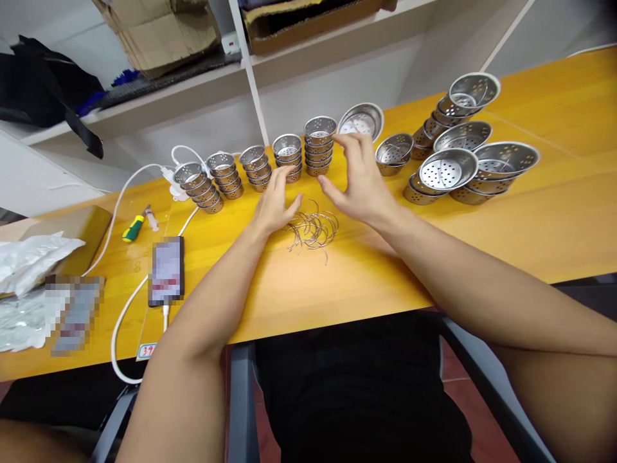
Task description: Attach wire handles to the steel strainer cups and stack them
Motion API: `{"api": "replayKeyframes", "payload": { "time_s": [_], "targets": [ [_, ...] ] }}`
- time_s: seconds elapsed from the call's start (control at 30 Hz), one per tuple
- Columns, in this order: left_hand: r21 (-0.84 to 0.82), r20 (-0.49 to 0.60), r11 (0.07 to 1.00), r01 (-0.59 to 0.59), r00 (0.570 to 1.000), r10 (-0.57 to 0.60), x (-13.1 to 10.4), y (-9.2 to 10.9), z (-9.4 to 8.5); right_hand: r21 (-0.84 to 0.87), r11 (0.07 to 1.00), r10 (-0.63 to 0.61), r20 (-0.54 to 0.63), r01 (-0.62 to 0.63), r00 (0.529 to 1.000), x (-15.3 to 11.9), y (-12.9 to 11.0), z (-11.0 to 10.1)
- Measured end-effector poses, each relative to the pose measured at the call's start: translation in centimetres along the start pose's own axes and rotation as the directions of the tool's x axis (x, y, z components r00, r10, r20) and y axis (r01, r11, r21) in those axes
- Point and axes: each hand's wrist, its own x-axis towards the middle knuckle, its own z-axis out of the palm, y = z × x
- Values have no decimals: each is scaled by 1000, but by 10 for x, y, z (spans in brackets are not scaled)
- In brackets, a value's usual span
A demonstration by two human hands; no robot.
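Observation:
My right hand (360, 183) hovers with thumb and fingers apart, just right of a tall stack of perforated metal strainer cups (319, 146). Its fingertips come close to the stack's rim; whether they touch it I cannot tell. My left hand (276, 204) is open too, its fingers reaching to the lower front of a neighbouring cup stack (288, 149). Between and below the hands lies a tangled pile of thin curved wire handles (314, 228) on the yellow table (299, 289). Behind my right hand a wider strainer basket (361, 120) leans tilted.
More cup stacks (223, 173) line the back left. Several wider strainer baskets (448, 170) crowd the right side, some tipped over. At left lie a phone (166, 270) on a white cable (116, 328), a green-yellow screwdriver (134, 228) and plastic bags (33, 260). Shelves (289, 83) stand behind.

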Motion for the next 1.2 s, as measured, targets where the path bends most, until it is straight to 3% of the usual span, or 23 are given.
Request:
{"api": "replayKeyframes", "payload": {
  "time_s": [0.13,0.23,0.33,0.47,0.6,0.8,0.93,1.2],
  "targets": [
    [-76,-62,995,-64,996,60,2,-16,14,214,965,-173,80,152,982,-15,-22,23],
    [-199,-140,967,-160,981,133,5,-36,26,378,893,-308,113,246,945,-21,-17,43],
    [-271,-180,942,-199,972,154,9,-50,34,452,851,-336,79,267,939,-20,-6,52],
    [-218,-259,946,-241,949,182,12,-50,35,306,921,-257,11,242,966,-14,2,46],
    [-126,-252,947,-296,933,258,11,-40,29,178,960,-233,75,217,970,-13,2,41],
    [-114,-218,943,-312,934,282,9,-35,26,146,958,-263,100,247,960,-16,-4,44],
    [-168,-155,946,-277,955,253,7,-35,26,147,965,-236,142,216,961,-15,-3,45],
    [-157,-138,949,-273,958,253,6,-29,24,146,974,-198,168,174,966,-14,-3,43]
  ]
}}
